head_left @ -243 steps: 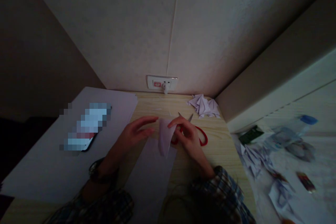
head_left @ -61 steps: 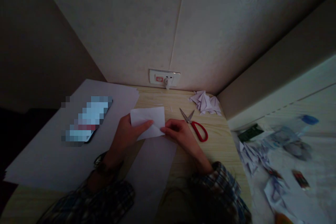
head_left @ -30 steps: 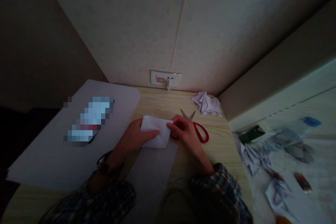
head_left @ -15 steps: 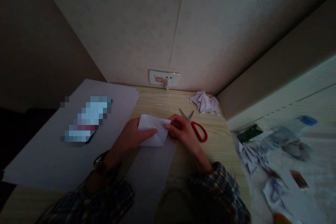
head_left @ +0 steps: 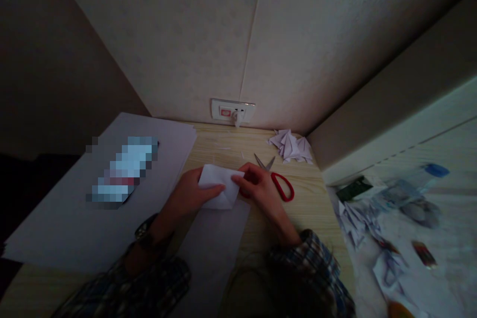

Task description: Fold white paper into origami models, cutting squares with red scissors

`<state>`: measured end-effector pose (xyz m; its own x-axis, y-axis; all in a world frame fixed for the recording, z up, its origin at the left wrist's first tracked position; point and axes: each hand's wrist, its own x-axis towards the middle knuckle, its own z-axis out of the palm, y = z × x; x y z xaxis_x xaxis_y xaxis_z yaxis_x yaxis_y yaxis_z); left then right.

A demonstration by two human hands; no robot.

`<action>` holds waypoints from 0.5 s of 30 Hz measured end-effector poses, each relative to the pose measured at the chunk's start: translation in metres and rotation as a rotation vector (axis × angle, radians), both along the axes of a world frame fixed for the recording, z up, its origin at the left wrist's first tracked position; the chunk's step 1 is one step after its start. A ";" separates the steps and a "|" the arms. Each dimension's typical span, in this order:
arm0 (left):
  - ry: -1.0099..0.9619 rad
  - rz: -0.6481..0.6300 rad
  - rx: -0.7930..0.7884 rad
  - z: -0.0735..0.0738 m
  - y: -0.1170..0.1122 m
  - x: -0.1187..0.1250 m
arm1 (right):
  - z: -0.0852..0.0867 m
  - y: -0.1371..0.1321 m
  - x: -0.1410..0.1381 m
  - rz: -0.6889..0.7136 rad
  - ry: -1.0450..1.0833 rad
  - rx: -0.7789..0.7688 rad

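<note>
Between my two hands is a small folded piece of white paper, held above the wooden table. My left hand grips its left side, thumb across the front face. At its right edge my right hand pinches the paper between thumb and fingers. Under it, a strip of white paper lies on the table. Scissors with red handles rest just behind and beside my right hand, their blades apart; one handle is partly hidden by that hand.
A stack of white paper covers the table's left, with a blurred-out phone on it. Folded paper pieces sit at the back right corner. A wall socket is behind. Lower right lie a plastic bottle and more folded paper.
The folded paper has shifted very slightly to the right with my left hand. Both hands keep the same grip, and the things around them stay in place.
</note>
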<state>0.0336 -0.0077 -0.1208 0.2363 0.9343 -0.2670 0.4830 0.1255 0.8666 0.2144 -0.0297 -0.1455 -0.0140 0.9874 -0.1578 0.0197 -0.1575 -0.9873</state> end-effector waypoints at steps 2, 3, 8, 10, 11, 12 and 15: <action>0.001 -0.008 0.006 -0.001 0.000 0.000 | 0.000 0.000 0.001 0.004 -0.007 0.009; 0.002 -0.006 0.006 -0.001 0.000 -0.001 | 0.000 0.000 0.001 0.003 -0.007 0.012; 0.012 0.005 0.002 0.000 0.001 -0.001 | 0.000 0.001 0.004 0.011 0.009 0.008; 0.003 0.011 0.003 0.000 0.001 -0.001 | 0.000 0.002 0.004 0.000 0.014 0.005; -0.006 0.016 0.000 0.000 0.001 -0.001 | 0.000 0.002 0.004 -0.004 0.017 0.003; -0.016 0.022 -0.005 0.001 0.001 -0.001 | -0.001 0.002 0.004 -0.005 0.021 -0.001; -0.033 0.055 -0.019 0.002 0.000 -0.001 | 0.000 0.002 0.003 0.018 0.042 -0.019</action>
